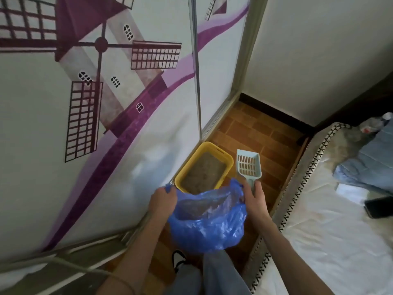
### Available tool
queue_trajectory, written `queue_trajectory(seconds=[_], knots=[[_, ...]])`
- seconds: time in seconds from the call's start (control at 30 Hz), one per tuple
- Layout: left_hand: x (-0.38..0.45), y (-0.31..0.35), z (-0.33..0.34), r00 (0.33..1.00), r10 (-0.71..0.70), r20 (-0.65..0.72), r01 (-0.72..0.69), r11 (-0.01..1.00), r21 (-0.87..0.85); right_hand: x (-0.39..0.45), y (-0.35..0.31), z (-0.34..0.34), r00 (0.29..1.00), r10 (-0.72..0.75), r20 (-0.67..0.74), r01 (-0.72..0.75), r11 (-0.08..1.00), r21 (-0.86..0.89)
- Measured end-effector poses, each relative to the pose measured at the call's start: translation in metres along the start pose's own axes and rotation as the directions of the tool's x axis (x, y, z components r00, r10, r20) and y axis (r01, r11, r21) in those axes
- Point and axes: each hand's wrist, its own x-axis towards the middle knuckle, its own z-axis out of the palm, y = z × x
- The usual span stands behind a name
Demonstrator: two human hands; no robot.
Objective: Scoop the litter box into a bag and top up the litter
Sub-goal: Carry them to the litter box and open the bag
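A yellow litter box (221, 153) with grey-brown litter (204, 174) stands on the floor against the wardrobe door. In front of it a blue plastic bag (207, 222) is held open between both hands. My left hand (162, 199) grips the bag's left rim. My right hand (255, 198) holds the handle of a pale blue slotted scoop (247, 165) together with the bag's right rim. The scoop's slotted head points away from me, beside the box's right side, and looks empty.
A wardrobe door (95, 124) with a purple windmill print lies close on the left. A mattress (331, 220) with folded blue cloth (370, 167) and a dark phone (380, 206) fills the right. A narrow strip of brown tiled floor (265, 133) runs between them. My legs (212, 275) are below the bag.
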Motion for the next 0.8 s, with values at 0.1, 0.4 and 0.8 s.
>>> queue_trajectory(seconds=[0.1,0.4,0.8], knots=[[0.007,0.017,-0.016,0.99,0.063,-0.129,-0.093,0.966,-0.242,0.014,-0.022,-0.005,0.998,-0.063,0.005,0.063,0.998,-0.005],[-0.024,0.037,-0.034,0.937,0.262,-0.233,-0.35,0.664,-0.661,-0.028,-0.06,-0.002,0.867,-0.317,-0.383,0.345,0.939,0.002],[0.008,-0.043,0.048,0.982,0.189,-0.021,-0.175,0.856,-0.486,-0.022,0.036,0.021,0.971,-0.084,-0.226,0.046,0.985,-0.168]])
